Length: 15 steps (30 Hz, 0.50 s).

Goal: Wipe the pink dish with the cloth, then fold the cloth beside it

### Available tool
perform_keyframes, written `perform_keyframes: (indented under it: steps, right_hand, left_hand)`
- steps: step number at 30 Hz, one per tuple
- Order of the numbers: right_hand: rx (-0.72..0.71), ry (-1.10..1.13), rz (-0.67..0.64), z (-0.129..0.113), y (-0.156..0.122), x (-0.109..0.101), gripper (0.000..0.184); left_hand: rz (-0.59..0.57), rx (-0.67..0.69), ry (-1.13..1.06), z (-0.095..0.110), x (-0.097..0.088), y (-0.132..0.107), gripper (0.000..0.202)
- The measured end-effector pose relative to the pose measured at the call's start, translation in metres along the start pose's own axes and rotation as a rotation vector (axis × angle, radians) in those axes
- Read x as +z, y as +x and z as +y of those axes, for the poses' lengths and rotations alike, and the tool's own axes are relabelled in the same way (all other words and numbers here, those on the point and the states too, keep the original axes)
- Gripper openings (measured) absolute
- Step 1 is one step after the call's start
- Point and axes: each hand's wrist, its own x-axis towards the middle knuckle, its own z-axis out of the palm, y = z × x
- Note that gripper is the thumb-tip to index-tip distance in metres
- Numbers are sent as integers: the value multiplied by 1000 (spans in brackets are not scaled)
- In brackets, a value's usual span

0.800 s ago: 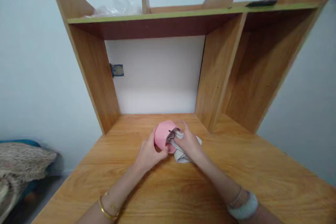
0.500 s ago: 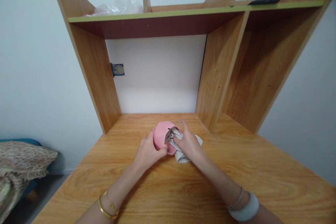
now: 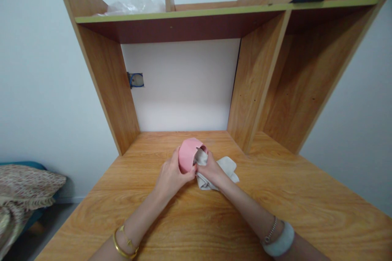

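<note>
Head view, and I'm looking down at both hands meeting mid-table. Left hand (image 3: 171, 175) is wrapped around a pink cup (image 3: 187, 155), tipping it on its side with the mouth turned to the right, which I judge is to open the inside to the other hand. Right hand (image 3: 211, 170) is clenched on a pale cloth (image 3: 225, 167), fingers pushing a wad of it into the cup's mouth; the rest of the cloth trails out on the table (image 3: 196, 220) just right of that hand. So the cup sits between the two hands, touching both through the cloth, held just above the wood. Shelf (image 3: 183, 15) overhead carries a crumpled plastic bag (image 3: 134, 5).
</note>
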Motion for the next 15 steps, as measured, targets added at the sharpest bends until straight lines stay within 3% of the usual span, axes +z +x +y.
perform_keyframes:
  steps: [2, 9, 12, 15]
  right_hand:
    - [27, -72, -38, 1, 4, -6, 61]
    - [32, -678, -10, -20, 1, -29, 73]
    - [33, -687, -10, -27, -2, -29, 73]
    - [30, -515, -13, -26, 0, -28, 76]
  left_hand:
    - [-11, 14, 11, 3, 0, -2, 73]
    - [-20, -14, 57, 6, 1, -3, 72]
    - [-24, -28, 68, 5, 1, -2, 72]
    - [-23, -40, 116, 6, 1, -3, 74]
